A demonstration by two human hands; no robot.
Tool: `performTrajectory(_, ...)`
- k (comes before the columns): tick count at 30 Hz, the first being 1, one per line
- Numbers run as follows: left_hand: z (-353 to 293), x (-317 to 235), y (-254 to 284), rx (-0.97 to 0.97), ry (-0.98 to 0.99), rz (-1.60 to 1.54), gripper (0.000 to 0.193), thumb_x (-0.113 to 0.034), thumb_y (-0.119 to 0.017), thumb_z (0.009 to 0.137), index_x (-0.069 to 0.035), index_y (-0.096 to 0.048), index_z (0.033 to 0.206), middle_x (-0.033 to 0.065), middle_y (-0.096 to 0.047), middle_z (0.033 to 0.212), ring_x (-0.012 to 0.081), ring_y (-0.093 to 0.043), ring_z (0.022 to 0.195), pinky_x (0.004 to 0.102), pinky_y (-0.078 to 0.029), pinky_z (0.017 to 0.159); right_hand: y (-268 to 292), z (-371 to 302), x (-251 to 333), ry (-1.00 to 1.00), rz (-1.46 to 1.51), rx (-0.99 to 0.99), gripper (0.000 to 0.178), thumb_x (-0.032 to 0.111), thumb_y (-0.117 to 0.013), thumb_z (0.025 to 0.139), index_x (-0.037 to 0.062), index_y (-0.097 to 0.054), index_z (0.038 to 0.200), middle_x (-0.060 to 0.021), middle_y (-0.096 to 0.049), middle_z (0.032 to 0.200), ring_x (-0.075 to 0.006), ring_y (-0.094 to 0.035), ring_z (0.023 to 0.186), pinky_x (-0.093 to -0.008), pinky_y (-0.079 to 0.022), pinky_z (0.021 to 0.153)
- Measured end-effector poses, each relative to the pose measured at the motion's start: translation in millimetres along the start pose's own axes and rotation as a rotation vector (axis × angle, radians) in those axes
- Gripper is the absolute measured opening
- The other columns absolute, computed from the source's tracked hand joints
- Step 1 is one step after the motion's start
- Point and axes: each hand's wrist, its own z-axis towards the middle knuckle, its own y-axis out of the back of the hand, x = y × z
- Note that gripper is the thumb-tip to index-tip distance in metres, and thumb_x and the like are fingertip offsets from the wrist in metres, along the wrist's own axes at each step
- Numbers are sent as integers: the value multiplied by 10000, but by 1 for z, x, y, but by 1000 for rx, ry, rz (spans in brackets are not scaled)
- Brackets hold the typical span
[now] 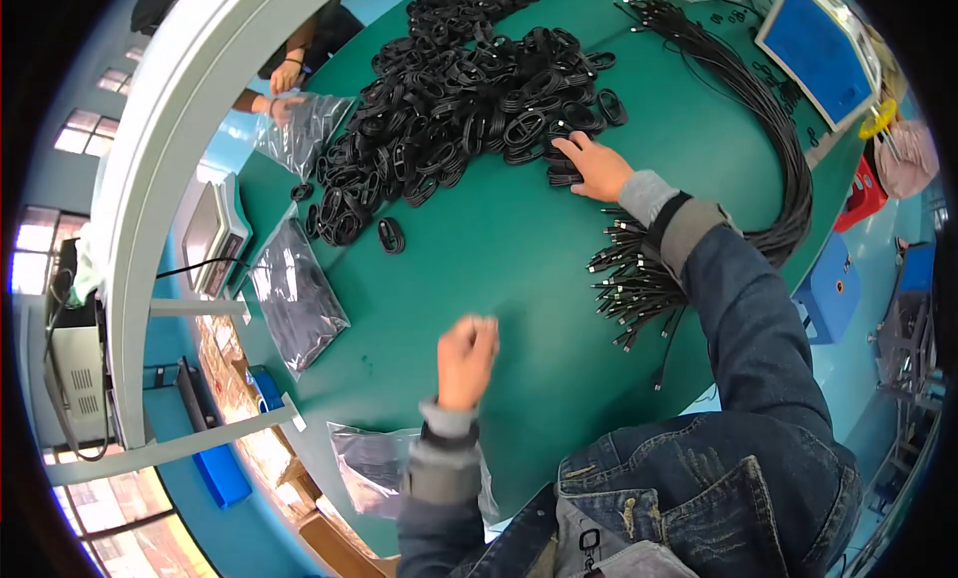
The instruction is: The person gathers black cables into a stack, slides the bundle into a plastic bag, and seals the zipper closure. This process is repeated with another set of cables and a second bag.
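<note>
Best to grip squarely, with right hand (601,170) spread on coils (561,166) and left hand (466,362) curled above worktop (394,299), contents impossible to tell.

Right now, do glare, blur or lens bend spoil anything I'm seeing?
Head view: left hand looks slightly blurred; glare streaks the clear bags; windows are washed out; the white frame bows near the dark rim, likely lens distortion; the cable pile reads fairly sharp.
</note>
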Motion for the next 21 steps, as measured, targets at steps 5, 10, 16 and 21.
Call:
performTrajectory(5,82,51,-52,-224,-81,-84,304,-150,-567,861,26,-487,1095,81,-564,909,126,-529,775,243,-440,686,-24,-21,26,6,339,31,746,85,-697,638,105,-321,1281,-169,-409,1157,-346,-538,929,-410,-467,778)
performTrajectory(10,102,77,-75,-304,-61,97,438,-153,-535,873,39,-380,1235,165,-496,1148,211,-529,942,307,-436,815,-61,-45,66,134,534,45,724,99,-695,620,54,-338,1249,-195,-444,1103,-377,-528,933,-398,-466,779)
performTrajectory(16,92,85,-68,-231,-341,443,429,-133,-487,876,38,-374,1252,222,-440,1191,335,-494,989,374,-410,874,-31,-24,48,-89,1084,563,563,136,-681,657,-18,-442,1143,-183,-529,1031,-305,-579,781,-383,-471,736)
performTrajectory(21,90,83,-69,-182,-368,398,453,-88,-527,835,19,-387,1252,197,-435,1208,316,-514,951,354,-432,851,-44,-13,23,-291,863,342,327,133,-634,734,-9,-531,1010,-118,-557,845,-176,-547,679,-322,-454,651)
